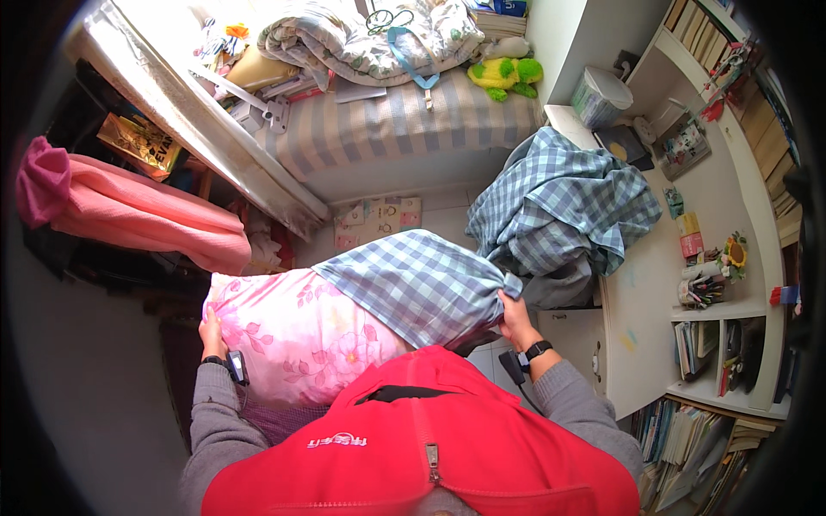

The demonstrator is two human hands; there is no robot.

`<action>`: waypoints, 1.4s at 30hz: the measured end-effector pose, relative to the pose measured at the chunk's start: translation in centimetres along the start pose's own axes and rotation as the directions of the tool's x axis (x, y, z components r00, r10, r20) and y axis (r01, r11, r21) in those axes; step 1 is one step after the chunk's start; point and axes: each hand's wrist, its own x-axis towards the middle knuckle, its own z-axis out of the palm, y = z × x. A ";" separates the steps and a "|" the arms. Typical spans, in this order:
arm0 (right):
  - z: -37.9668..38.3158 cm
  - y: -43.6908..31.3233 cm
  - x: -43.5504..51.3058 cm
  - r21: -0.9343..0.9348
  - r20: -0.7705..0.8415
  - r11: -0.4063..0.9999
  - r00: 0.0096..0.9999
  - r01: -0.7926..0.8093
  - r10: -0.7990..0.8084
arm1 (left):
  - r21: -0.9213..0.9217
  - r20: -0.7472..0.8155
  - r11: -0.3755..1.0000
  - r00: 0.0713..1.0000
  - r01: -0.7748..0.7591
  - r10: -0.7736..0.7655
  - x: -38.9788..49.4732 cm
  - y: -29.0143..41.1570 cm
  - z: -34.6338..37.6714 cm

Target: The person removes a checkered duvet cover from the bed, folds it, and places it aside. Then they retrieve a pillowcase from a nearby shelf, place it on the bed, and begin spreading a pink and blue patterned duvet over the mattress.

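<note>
A pillow in a pink floral cover (310, 338) lies across my front, its right part inside a blue-and-grey checked pillowcase (419, 284). My left hand (213, 335) grips the pillow's left end by the pink cloth. At the right, my right hand (516, 319) is closed on the bunched end of the checked pillowcase. Beyond it, a heap of matching checked cloth (561, 200) rests over a chair beside the desk. Each wrist wears a dark band with a small device.
A white desk (635, 309) with shelves, a pen holder and books stands at the right. Ahead, a striped padded bench (400, 122) bears a rolled quilt (348, 42) and a green-and-yellow plush toy (503, 77). Pink cloth (155, 206) hangs at the left near a curtain (193, 122).
</note>
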 end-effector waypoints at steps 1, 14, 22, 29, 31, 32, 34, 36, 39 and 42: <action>2.3 -1.3 0.2 -0.018 0.045 1.000 0.999 0.022 -0.021 | 0.026 0.017 0.996 0.996 0.088 -0.089 1.0 -0.9 -0.3; 31.8 1.2 -3.3 -0.153 0.408 0.889 0.792 -0.432 0.455 | -0.095 0.994 0.941 0.016 -0.324 0.106 -16.6 -7.1 26.1; 36.8 -1.8 -1.9 0.036 0.349 0.923 0.870 -0.384 0.348 | -0.118 0.990 0.815 -0.008 -0.568 0.138 -15.5 -7.8 30.9; 37.9 -7.5 -3.3 0.232 0.329 0.954 0.938 -0.189 0.106 | -0.181 0.936 0.752 0.124 -0.634 0.330 -16.9 -6.0 35.4; 37.4 -8.5 -3.6 0.245 0.400 0.954 0.914 -0.171 0.061 | -0.146 0.907 0.734 0.206 -0.664 0.367 -17.0 -4.4 35.2; 37.2 -8.8 -3.6 0.247 0.358 0.959 0.932 -0.142 0.045 | -0.216 0.884 0.720 0.181 -0.659 0.431 -16.9 -3.6 35.2; 36.6 -9.2 -3.4 0.287 0.421 0.949 0.907 -0.133 0.000 | -0.106 0.905 0.618 0.182 -0.779 0.385 -17.1 -2.9 35.1; 36.0 -9.5 -3.2 0.314 0.508 0.937 0.861 -0.152 -0.031 | -0.045 0.880 0.470 0.188 -0.881 0.436 -17.0 -2.9 35.1; 35.4 -9.5 -3.3 0.279 0.465 0.952 0.885 -0.122 -0.023 | 0.029 0.880 0.343 0.187 -0.939 0.437 -15.5 -3.8 35.5; 35.3 -9.3 -3.9 0.213 0.397 0.973 0.918 -0.093 0.000 | -0.085 0.840 0.305 0.096 -0.948 0.533 -12.4 -4.6 35.3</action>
